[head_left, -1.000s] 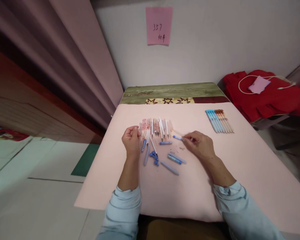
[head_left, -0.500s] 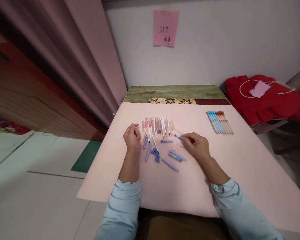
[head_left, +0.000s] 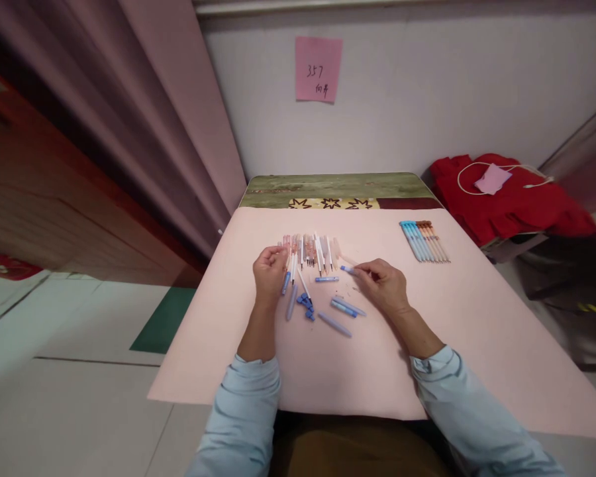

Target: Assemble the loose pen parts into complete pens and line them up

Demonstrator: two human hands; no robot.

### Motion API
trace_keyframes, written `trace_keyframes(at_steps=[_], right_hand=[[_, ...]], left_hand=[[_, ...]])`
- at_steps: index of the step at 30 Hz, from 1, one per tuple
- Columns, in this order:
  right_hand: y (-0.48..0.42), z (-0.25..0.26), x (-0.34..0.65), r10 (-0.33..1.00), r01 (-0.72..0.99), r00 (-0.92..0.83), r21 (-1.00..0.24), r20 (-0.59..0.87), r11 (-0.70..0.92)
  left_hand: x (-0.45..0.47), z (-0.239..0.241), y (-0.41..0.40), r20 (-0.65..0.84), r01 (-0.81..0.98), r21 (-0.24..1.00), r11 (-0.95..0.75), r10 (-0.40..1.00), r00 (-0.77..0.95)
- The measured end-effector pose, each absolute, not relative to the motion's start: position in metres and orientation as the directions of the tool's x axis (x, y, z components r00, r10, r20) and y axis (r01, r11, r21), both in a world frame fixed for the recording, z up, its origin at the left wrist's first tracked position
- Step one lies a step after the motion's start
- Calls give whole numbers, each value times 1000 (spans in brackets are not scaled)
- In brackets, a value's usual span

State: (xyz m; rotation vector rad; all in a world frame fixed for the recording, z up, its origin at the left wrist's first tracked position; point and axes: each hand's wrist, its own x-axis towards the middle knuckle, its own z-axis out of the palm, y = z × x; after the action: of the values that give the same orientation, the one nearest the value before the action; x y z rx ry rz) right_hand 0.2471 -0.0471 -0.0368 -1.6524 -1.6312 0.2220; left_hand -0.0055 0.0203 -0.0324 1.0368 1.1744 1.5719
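My right hand (head_left: 385,285) pinches a short blue pen barrel (head_left: 347,269) between thumb and fingertips, just right of the loose pen parts. At the left end of a row of pinkish pen barrels and white refills (head_left: 320,253), my left hand (head_left: 269,275) has its fingers drawn together; whatever they hold, if anything, is too small to make out. Below the row lies a blue barrel piece (head_left: 326,279). Nearer me are a heap of small dark-blue pen parts (head_left: 306,305), a translucent blue barrel (head_left: 291,303), a blue pair of pieces (head_left: 345,307) and another long barrel (head_left: 334,324).
Blue and orange pens (head_left: 424,242) lie side by side at the right of the pink-covered table (head_left: 357,377). Beyond its right edge are a red cloth (head_left: 521,209) and a white cable (head_left: 464,182). A pink note (head_left: 318,69) is on the wall; a curtain (head_left: 179,112) hangs left.
My left hand has moved toward the row of pen parts, and its fingers have closed together. My right hand still holds the blue barrel in nearly the same place. The view has shifted slightly.
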Motion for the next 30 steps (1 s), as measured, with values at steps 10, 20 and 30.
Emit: trace_keyframes(at_steps=[10,20,30], right_hand=[[-38,-40,224,941,897,-135,-365,310,249],[-41,-38,227,916,861,-192,-386,354,330],[-53,-18,208,904,427,206,-866,375,261]], left_hand=[[7,-24,9,278,294,903,-314,948,157],[15,-22,6,209,151,966,-212,977,40],[33,-9,-6,-55,-248,958,142,943,328]])
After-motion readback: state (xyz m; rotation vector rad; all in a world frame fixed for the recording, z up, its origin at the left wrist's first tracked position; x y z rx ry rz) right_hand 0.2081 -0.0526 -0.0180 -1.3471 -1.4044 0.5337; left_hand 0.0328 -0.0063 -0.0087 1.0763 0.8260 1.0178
